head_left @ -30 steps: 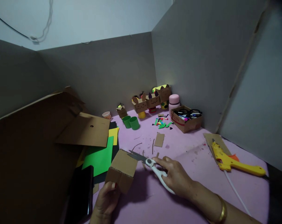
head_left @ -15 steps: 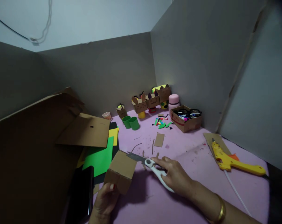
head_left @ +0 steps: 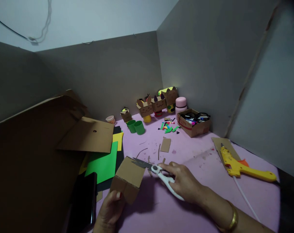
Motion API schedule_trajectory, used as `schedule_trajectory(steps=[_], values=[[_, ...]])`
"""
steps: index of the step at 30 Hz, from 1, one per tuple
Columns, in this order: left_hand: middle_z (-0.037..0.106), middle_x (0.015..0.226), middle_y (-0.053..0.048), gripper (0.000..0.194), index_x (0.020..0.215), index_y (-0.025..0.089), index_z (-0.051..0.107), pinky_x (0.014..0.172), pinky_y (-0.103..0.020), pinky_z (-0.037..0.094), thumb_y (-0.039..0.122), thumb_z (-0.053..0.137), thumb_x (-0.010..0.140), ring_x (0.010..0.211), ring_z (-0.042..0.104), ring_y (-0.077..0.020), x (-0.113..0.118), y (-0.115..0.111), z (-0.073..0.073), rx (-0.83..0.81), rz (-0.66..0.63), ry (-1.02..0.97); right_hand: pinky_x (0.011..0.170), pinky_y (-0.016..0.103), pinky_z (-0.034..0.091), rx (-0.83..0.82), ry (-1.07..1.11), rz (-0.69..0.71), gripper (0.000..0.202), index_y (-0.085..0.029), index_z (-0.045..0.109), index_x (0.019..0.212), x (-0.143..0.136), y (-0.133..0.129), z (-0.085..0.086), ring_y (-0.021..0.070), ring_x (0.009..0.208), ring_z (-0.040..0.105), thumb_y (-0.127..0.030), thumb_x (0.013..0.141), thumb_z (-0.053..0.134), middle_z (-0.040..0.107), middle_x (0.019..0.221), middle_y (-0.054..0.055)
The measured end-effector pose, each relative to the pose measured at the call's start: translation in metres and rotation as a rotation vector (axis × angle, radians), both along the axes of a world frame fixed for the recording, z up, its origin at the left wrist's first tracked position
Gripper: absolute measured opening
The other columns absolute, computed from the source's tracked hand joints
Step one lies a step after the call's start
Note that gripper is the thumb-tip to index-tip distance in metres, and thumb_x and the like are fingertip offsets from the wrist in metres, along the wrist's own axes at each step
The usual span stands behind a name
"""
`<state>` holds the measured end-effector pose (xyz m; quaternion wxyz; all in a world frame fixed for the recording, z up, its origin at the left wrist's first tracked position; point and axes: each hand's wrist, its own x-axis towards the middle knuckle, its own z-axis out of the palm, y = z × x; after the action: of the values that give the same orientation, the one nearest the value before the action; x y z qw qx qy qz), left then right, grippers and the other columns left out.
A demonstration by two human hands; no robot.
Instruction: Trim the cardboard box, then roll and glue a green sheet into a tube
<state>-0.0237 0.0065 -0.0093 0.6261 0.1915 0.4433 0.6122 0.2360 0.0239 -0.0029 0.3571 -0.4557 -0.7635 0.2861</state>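
My left hand (head_left: 111, 207) grips a small brown cardboard box (head_left: 130, 174) from below, its thumb on the near side. In my right hand (head_left: 183, 181) are white-handled scissors (head_left: 167, 183), with their dark blades at the box's top far edge. The fingers of my right hand wrap round the handles. Thin cardboard strips (head_left: 158, 152) and a small cardboard rectangle (head_left: 165, 145) lie beyond the scissors on the pink table (head_left: 185, 213).
Large cardboard (head_left: 88, 134), green sheet (head_left: 105, 165) and black device (head_left: 85, 200) are at left. Green cups (head_left: 139, 127), cardboard animal figures (head_left: 146, 109), pink flask (head_left: 181, 104) and filled box (head_left: 195, 129) stand behind. A yellow glue gun (head_left: 244, 170) lies right.
The small box in my left hand has shifted slightly right and tilted a little. The scissor blades now overlap its top far edge more. The camera view has moved slightly.
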Motion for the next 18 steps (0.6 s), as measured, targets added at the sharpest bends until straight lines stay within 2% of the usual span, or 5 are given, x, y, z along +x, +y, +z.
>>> schedule_trajectory(steps=[8, 14, 18], values=[[0.077, 0.063, 0.001, 0.059, 0.092, 0.025, 0.072, 0.066, -0.037, 0.062, 0.001, 0.068, 0.038, 0.07, 0.073, -0.0296, 0.0028, -0.0002, 0.0045, 0.013, -0.022, -0.058, 0.063, 0.025, 0.041, 0.011, 0.001, -0.02, 0.048, -0.03, 0.066, 0.114, 0.0, -0.0013, -0.0033, 0.0166, 0.069, 0.059, -0.008, 0.072, 0.056, 0.062, 0.076, 0.001], [0.078, 0.066, 0.0, 0.054, 0.089, 0.026, 0.073, 0.06, -0.034, 0.062, 0.0, 0.067, 0.043, 0.063, 0.072, -0.027, 0.0004, 0.0014, 0.0025, 0.025, -0.044, -0.099, 0.063, 0.026, 0.042, 0.012, 0.003, -0.017, 0.052, -0.029, 0.065, 0.116, -0.0003, 0.0004, -0.0035, 0.0177, 0.069, 0.06, -0.006, 0.071, 0.055, 0.063, 0.076, 0.002], [0.078, 0.067, -0.002, 0.05, 0.089, 0.025, 0.074, 0.066, -0.037, 0.061, -0.001, 0.068, 0.046, 0.071, 0.073, -0.0293, -0.0038, 0.0017, -0.001, 0.039, -0.061, -0.128, 0.064, 0.025, 0.042, 0.021, -0.015, -0.006, 0.054, -0.03, 0.065, 0.117, 0.0003, 0.0022, -0.0029, 0.0175, 0.07, 0.06, -0.005, 0.071, 0.054, 0.063, 0.077, 0.002]])
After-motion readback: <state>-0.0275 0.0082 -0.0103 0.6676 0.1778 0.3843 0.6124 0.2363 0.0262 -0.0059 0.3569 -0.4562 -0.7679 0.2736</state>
